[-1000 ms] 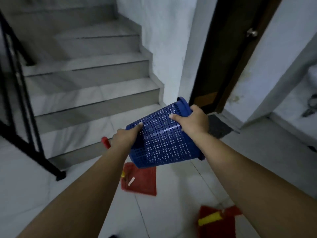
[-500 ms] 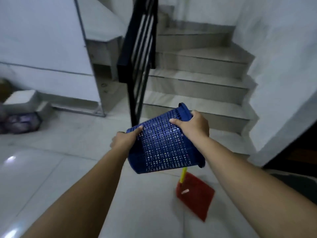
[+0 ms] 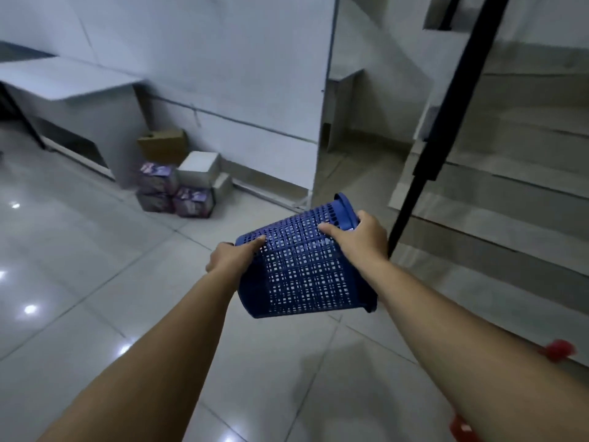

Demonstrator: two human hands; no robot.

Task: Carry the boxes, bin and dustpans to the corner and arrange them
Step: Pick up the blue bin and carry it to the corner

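Your left hand (image 3: 234,258) and right hand (image 3: 358,239) clamp the blue mesh bin (image 3: 302,266) tilted sideways for carrying, probably toward the stacked boxes (image 3: 178,183) beyond it.

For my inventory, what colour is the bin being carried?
Dark blue mesh bin, clearest in the head view.

Glossy pale floor tiles (image 3: 95,282) catch bright spots of overhead light. A white wall (image 3: 207,59) runs behind, ending at a vertical edge by a recess. A white table (image 3: 63,81) stands against the wall at left. At right, grey marble stairs (image 3: 510,193) climb behind a black railing post (image 3: 439,132).
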